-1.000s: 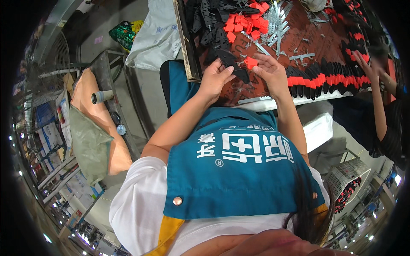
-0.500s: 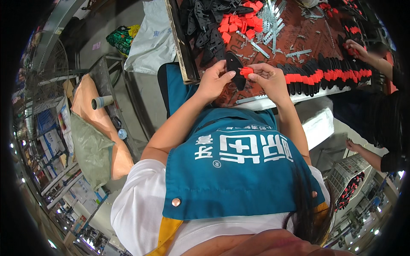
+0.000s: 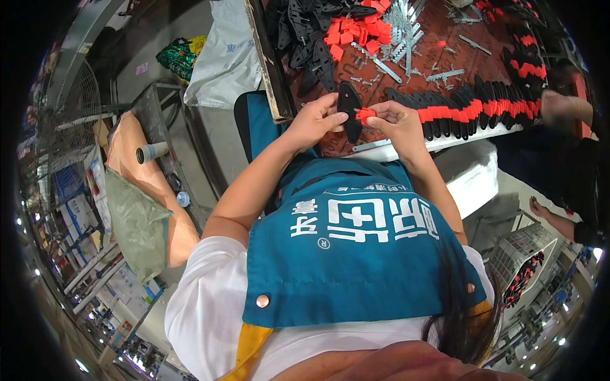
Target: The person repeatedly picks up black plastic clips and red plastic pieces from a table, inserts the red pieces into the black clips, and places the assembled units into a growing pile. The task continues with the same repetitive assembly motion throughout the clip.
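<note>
Between the fingers of my left hand (image 3: 316, 122) stands a flat black plastic piece (image 3: 349, 109) with pointed ends. My right hand (image 3: 400, 124) pinches a small red plastic clip (image 3: 364, 115) close to the black piece's right edge; whether they touch I cannot tell. Both hands are over the near edge of the reddish-brown table. Just right of my right hand runs a row of black pieces with red clips (image 3: 454, 114) along the table edge. Loose black pieces (image 3: 307, 44) and a heap of red clips (image 3: 356, 28) lie beyond my hands.
Springs and metal strips (image 3: 403, 47) are scattered on the tabletop (image 3: 419, 76). A wooden rail (image 3: 270, 70) bounds its left side. At right a co-worker's blurred hand (image 3: 559, 108) is by the row's end. A crate (image 3: 518, 251) of black and red pieces stands lower right.
The black piece has turned more upright and moved slightly left, and the red clip is a little lower. The co-worker's hand has moved down and right, away from the far pieces.
</note>
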Motion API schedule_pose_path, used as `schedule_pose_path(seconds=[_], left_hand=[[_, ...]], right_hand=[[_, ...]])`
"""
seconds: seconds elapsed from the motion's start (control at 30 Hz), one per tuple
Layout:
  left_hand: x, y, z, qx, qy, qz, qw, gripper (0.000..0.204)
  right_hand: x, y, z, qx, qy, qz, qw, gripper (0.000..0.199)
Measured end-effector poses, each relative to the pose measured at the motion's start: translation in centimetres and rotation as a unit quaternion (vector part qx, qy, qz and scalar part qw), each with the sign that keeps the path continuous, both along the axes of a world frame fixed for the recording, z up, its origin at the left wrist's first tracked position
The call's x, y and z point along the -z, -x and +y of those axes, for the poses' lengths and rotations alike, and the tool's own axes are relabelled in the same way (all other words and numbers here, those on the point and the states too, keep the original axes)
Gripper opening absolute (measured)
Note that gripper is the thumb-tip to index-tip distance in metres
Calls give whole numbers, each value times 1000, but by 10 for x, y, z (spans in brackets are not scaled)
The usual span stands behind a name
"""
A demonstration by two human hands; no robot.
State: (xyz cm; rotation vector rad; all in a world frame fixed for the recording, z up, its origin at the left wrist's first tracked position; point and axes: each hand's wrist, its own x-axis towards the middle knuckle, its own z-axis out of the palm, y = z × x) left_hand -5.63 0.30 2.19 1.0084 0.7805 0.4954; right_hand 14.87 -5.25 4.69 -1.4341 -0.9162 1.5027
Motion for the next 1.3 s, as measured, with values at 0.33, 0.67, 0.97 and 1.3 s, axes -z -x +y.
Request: schedule_pose_path(seconds=[0.33,0.67,0.97,1.3], left_hand=[[3,-12,-9,-20,-1,15,1000,29],[25,-37,-29,-101,267,-127,950,33],[31,-25,-22,-115,251,-85,957,33],[18,-20,-21,-110,168,9,979,26]], right_hand=[[20,11,-11,57,-57,-59,995,28],[19,10,-16,-39,-245,-581,775,49],[45,-18,-29,-1,-189,-693,696,60],[70,-88,170,7,-265,-730,629,23]])
